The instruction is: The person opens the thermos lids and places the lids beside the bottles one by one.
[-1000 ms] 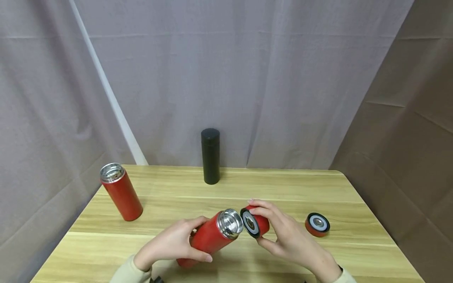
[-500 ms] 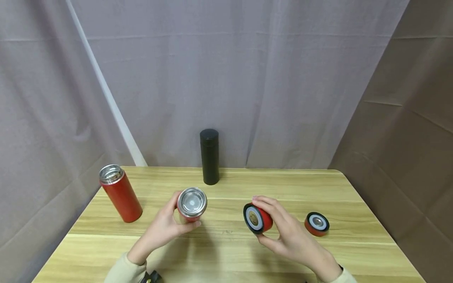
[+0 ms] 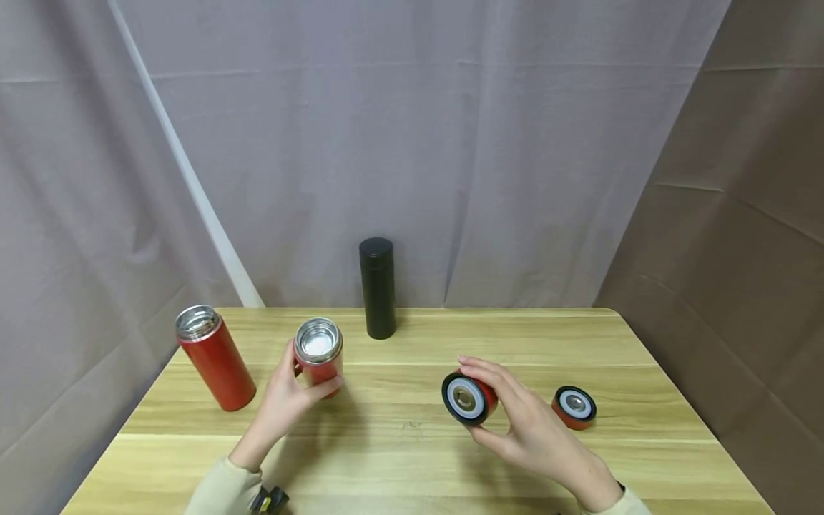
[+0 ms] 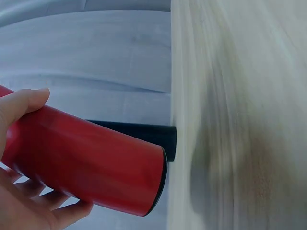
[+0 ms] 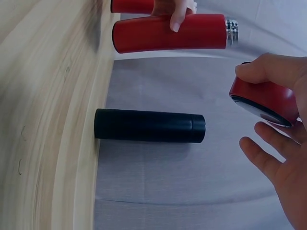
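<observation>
Pinching a red lid between curled fingers and thumb, the right hand hangs in front and right of the black bottle, a loose lid lying farther right on the table. In front and left of that bottle, the left hand wraps its fingers round 1 lidless red bottle, raised and tilted; another red bottle stands farther left, and a grey curtain hangs behind.

Red bottle — tilted — in left hand
</observation>
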Action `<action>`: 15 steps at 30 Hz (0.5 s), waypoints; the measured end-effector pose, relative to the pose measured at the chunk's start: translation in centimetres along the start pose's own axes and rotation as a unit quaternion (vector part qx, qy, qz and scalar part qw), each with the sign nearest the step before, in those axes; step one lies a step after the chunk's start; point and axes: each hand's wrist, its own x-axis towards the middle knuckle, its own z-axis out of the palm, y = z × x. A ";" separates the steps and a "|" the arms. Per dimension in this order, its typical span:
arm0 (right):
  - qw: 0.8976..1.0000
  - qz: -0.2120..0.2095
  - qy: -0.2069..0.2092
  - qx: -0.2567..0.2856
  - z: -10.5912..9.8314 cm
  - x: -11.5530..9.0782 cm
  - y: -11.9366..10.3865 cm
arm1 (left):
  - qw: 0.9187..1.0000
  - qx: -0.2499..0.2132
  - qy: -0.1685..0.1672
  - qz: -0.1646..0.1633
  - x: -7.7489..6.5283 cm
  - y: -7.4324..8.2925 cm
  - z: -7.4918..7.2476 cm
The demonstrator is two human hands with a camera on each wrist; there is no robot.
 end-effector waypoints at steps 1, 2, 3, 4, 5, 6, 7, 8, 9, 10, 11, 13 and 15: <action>1.000 0.001 -0.001 -0.002 0.0 0.0 0.1 | 1.000 0.000 0.001 -0.004 0.0 -0.2 0.0; 1.000 0.003 -0.002 -0.003 0.0 -0.1 0.1 | 1.000 0.002 0.003 -0.009 0.1 -0.4 -0.1; 1.000 0.003 -0.001 -0.005 0.0 -0.2 0.1 | 1.000 0.004 0.003 -0.013 0.2 -0.5 -0.1; 1.000 0.003 0.000 -0.008 0.0 -0.2 0.2 | 1.000 0.006 0.003 -0.018 0.2 -0.7 -0.1; 1.000 0.003 0.001 -0.010 0.0 -0.3 0.3 | 1.000 0.008 0.002 -0.022 0.3 -0.8 -0.1; 1.000 0.003 0.002 -0.012 0.0 -0.3 0.4 | 1.000 0.010 0.002 -0.028 0.4 -0.9 -0.2; 1.000 0.002 0.004 -0.014 0.0 -0.3 0.4 | 0.999 0.011 0.001 -0.034 0.5 -1.0 -0.2; 1.000 0.002 0.006 -0.015 0.0 -0.4 0.5 | 0.999 0.011 0.001 -0.039 0.5 -1.1 -0.2; 1.000 0.000 0.009 -0.017 0.1 -0.4 0.6 | 0.999 0.009 0.000 -0.043 0.5 -1.2 -0.2; 1.000 0.000 0.010 -0.019 0.1 -0.4 0.6 | 0.999 0.008 -0.002 -0.046 0.5 -1.2 -0.3; 1.000 0.001 0.012 -0.021 0.1 -0.4 0.6 | 0.999 0.008 -0.003 -0.049 0.5 -1.3 -0.3; 1.000 0.003 0.015 -0.027 0.1 -0.5 0.7 | 0.998 0.010 -0.005 -0.054 0.5 -1.5 -0.4; 0.999 0.004 0.018 -0.030 0.1 -0.5 0.8 | 0.998 0.009 -0.008 -0.058 0.5 -1.7 -0.4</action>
